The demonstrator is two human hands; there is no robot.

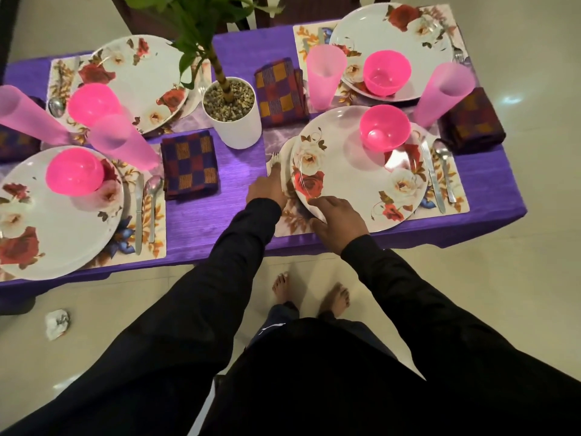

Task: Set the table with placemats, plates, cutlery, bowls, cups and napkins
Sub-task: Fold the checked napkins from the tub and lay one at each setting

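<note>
I see the near-right plate (358, 171) on its placemat (292, 220), at about four o'clock from the potted plant (231, 111) mid-counter. My right hand (338, 220) rests on its near rim, fingers curled over the edge. My left hand (267, 191) reaches to a fork (274, 158) at the plate's nine o'clock — I cannot tell its grip. A pink bowl (384, 126) sits on the plate.
</note>
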